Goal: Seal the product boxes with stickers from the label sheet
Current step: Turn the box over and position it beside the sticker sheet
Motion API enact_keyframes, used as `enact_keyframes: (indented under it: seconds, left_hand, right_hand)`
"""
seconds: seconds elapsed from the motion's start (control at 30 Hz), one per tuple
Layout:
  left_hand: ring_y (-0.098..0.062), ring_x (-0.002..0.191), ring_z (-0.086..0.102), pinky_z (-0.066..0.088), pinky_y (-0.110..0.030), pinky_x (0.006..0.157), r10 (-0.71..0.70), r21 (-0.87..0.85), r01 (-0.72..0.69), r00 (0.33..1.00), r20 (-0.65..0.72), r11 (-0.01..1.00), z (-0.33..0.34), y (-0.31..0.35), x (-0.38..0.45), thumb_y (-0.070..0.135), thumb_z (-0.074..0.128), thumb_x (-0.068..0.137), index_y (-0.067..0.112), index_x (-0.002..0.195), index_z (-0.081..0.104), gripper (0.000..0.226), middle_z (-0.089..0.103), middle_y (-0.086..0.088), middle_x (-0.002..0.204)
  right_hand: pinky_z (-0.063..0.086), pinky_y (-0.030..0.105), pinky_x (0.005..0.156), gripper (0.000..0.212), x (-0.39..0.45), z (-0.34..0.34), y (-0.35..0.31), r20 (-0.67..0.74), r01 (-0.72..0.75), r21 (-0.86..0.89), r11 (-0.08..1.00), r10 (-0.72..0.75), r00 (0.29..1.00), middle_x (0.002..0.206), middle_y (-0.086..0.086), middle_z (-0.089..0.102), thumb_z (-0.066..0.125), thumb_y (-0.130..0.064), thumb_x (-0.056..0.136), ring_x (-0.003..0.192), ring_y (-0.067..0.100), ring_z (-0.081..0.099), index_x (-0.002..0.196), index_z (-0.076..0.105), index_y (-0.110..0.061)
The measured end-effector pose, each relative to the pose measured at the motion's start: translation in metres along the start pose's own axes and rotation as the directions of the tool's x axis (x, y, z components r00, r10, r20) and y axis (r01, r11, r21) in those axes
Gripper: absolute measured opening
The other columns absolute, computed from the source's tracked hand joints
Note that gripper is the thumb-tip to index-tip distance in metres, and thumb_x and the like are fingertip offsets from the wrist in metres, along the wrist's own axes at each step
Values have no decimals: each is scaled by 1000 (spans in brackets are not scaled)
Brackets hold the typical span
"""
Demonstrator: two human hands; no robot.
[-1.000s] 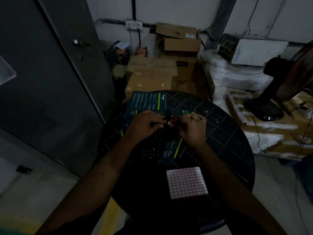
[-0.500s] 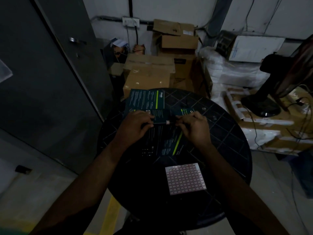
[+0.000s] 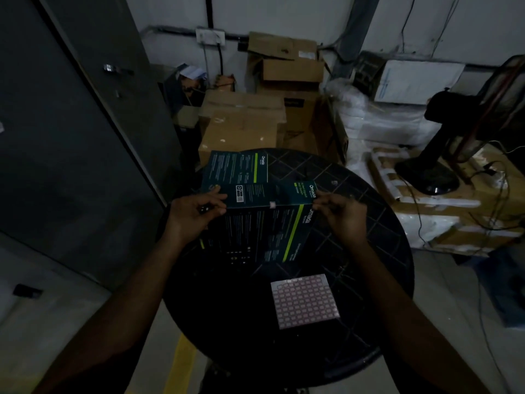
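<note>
We pinch the dark product box (image 3: 267,223) at both ends, left hand (image 3: 196,214) and right hand (image 3: 342,217); its long axis spans our fingers, its small sticker (image 3: 272,205) midway between them.

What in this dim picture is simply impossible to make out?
All in the head view:
- Small print on the near product box: too small and dark.
- How well the sticker adheres: too tiny.
- Left hand fingertips: curled behind the box end.
- How many stickers have left the label sheet: blurred.
- The far product box: its near part hidden by the near box.
</note>
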State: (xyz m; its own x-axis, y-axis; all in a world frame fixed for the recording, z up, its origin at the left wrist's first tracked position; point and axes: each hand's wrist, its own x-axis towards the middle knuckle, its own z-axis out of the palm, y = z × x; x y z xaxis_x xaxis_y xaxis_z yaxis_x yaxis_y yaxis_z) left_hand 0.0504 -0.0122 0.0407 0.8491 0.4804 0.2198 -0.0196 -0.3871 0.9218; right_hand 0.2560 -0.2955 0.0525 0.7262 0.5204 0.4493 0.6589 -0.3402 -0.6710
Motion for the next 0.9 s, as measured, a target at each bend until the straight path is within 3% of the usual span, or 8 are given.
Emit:
enact_keyframes:
  seconds: [0.17, 0.33, 0.4, 0.47, 0.57, 0.63, 0.73, 0.9]
  left_hand:
    - [-7, 130, 54, 40, -29, 111, -24, -177, 19, 999, -29, 984, -2, -6, -8, -4, 70, 84, 23, 94, 76, 30, 66, 7, 129]
    - [-2, 126, 54, 43, -23, 104, 86, 224, -73, 995, -47, 972, 0, 1, -11, 7, 73, 86, 26, 104, 71, 26, 57, 4, 138]
    - [-14, 125, 53, 43, -24, 97, 97, 369, -70, 994, -54, 927, 5, 14, -8, 14, 74, 86, 26, 103, 69, 22, 54, 1, 134]
    - [-21, 135, 43, 38, -29, 105, 40, 445, -28, 999, -19, 895, 15, 26, -7, 28, 75, 85, 24, 117, 64, 33, 44, -6, 141]
    - [-29, 150, 16, 22, -50, 119, -109, 647, 54, 993, 45, 761, 29, 39, -6, 53, 73, 80, 32, 144, 39, 75, 21, -9, 160]
    - [-29, 152, 5, 13, -54, 121, -43, 758, -39, 995, 88, 651, 38, 46, -3, 58, 74, 76, 34, 153, 24, 95, 11, -5, 165]
    - [-24, 152, 11, 22, -48, 120, 147, 626, -230, 972, 183, 745, 52, 60, 2, 42, 83, 74, 37, 155, 15, 105, 8, 1, 165]
    - [-19, 147, 24, 30, -39, 117, 201, 428, -256, 965, 170, 867, 54, 55, 15, 37, 85, 73, 41, 152, 18, 104, 25, 0, 160]
  right_hand:
    - [57, 26, 91, 31, -7, 0, 10, 64, -192, 291, 937, 181, 981, 121, 3, 70, 78, -1, 81, 106, 7, 69, 109, 72, -14]
    - [54, 27, 93, 107, -10, 6, 28, 448, -347, 214, 913, 224, 866, 141, -13, 52, 87, -2, 71, 122, 4, 57, 154, 26, -31]
    - [53, 24, 96, 109, -9, 18, 26, 455, -349, 188, 918, 233, 859, 134, -21, 49, 83, 5, 73, 115, -9, 55, 157, 18, -21]
    - [51, 41, 103, 103, -3, 24, 21, 436, -332, 163, 929, 234, 869, 128, -20, 53, 83, 2, 74, 112, -5, 59, 155, 22, -19]
    - [50, 57, 100, 97, 12, 24, 11, 411, -247, 190, 950, 152, 899, 132, -7, 60, 90, -29, 67, 122, 21, 59, 147, 35, -31]
    - [49, 55, 101, 93, 26, 20, -6, 380, -119, 190, 975, 38, 924, 136, -8, 57, 88, -48, 67, 126, 24, 55, 145, 39, -35]
    - [44, 43, 105, 91, 43, 17, -38, 384, 107, 158, 982, -161, 909, 142, 0, 48, 85, -47, 72, 131, 21, 49, 149, 39, -28]
    - [46, 51, 101, 97, 53, 24, -51, 414, 314, 10, 949, -290, 863, 137, 15, 51, 91, -31, 66, 125, 35, 49, 149, 42, -16]
